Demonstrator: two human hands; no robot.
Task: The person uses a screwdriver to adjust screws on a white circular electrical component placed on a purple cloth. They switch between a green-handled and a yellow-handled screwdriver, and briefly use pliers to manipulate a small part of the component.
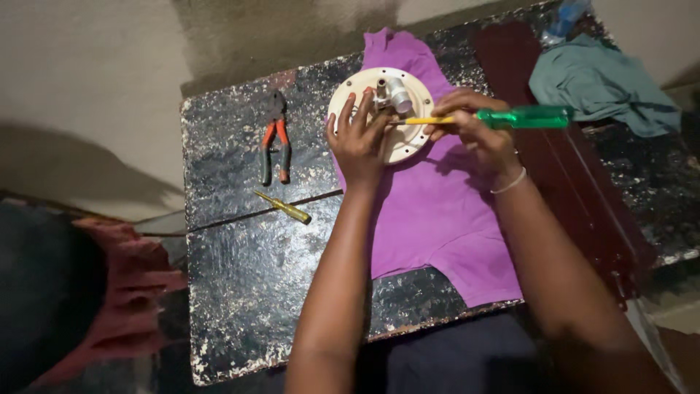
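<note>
A: What did the head view show on the worn black table [240, 292]?

B: A purple cloth [437, 211] was spread over it, and on the cloth lay a cream round plate [408, 142] with holes along its rim and a small metal fitting [392, 93] standing at its centre.

A: And the hands?

B: The left hand [359, 138] rested flat on the near-left part of the plate, fingers spread and open, fingertips close by the fitting. The right hand [474, 131] was closed around a screwdriver [503, 117] with a green handle; its yellow shaft lay level, the tip pointing left at the base of the fitting.

A: Was any container there?

B: Only a bluish bottle-like thing [567, 18] at the far right edge, too blurred to tell its contents.

A: Anything else?

B: Pliers [274, 138] with orange and green grips lay left of the plate, a small yellow screwdriver [283, 207] just below them. A teal cloth [598, 84] sat crumpled at the far right.
</note>
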